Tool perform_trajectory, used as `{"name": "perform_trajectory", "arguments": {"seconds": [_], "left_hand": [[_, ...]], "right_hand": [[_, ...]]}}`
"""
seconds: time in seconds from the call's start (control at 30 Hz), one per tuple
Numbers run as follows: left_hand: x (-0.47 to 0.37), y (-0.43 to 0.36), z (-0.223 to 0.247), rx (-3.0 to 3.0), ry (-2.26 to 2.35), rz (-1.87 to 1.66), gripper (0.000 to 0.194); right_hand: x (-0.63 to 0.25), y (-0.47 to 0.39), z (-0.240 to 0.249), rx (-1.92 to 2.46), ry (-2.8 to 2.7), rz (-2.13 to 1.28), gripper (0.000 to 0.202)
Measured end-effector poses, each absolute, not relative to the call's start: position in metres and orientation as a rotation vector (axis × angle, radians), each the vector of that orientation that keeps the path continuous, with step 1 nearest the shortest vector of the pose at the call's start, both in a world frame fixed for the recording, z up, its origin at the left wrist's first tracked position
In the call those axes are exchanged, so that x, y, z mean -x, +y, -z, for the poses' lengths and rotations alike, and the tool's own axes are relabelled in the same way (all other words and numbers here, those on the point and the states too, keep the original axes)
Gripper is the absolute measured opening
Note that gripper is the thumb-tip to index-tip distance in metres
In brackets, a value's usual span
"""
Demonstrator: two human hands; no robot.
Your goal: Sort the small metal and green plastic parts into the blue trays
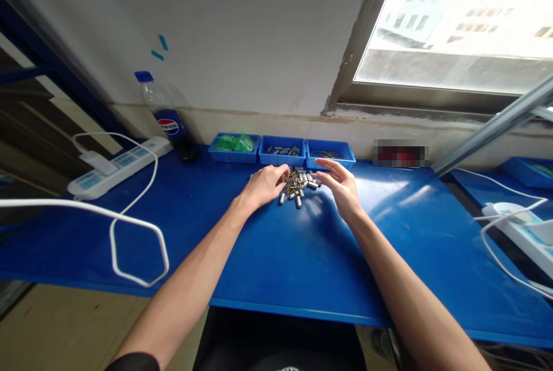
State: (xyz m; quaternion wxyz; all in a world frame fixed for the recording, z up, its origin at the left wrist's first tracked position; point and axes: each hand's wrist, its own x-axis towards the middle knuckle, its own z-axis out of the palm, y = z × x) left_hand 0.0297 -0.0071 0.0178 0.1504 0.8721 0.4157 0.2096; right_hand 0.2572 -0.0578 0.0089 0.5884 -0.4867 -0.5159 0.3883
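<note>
A heap of small metal parts lies on the blue table, a mix of thin brass-coloured pins or screws and short silver-grey blocks. At its left edge my left hand rests low, fingers curled towards the heap and the thumb apart from the index finger. Nothing shows in its grasp, though some fingertips are hidden. On the right side, my right hand hovers with its fingers spread and holds nothing visible. Just behind the heap stand blue bins: one with grey metal pieces, another with thin pins.
A third blue bin contains green packets. A cola bottle and a white power strip stand at left, with a white cable looping over the table. Another power strip lies right, past a metal bar.
</note>
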Motion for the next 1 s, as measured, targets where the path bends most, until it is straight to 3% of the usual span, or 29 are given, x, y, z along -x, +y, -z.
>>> {"name": "perform_trajectory", "arguments": {"seconds": [0.77,1.0], "left_hand": [[-0.037,-0.018,-0.025,-2.472,1.195,-0.612,0.036],[-0.038,-0.011,-0.016,-2.437,1.097,-0.755,0.044]], "right_hand": [[-0.255,-0.06,-0.011,1.146,-1.223,-0.948,0.037],[-0.255,-0.059,-0.009,1.139,-1.215,-0.948,0.036]]}}
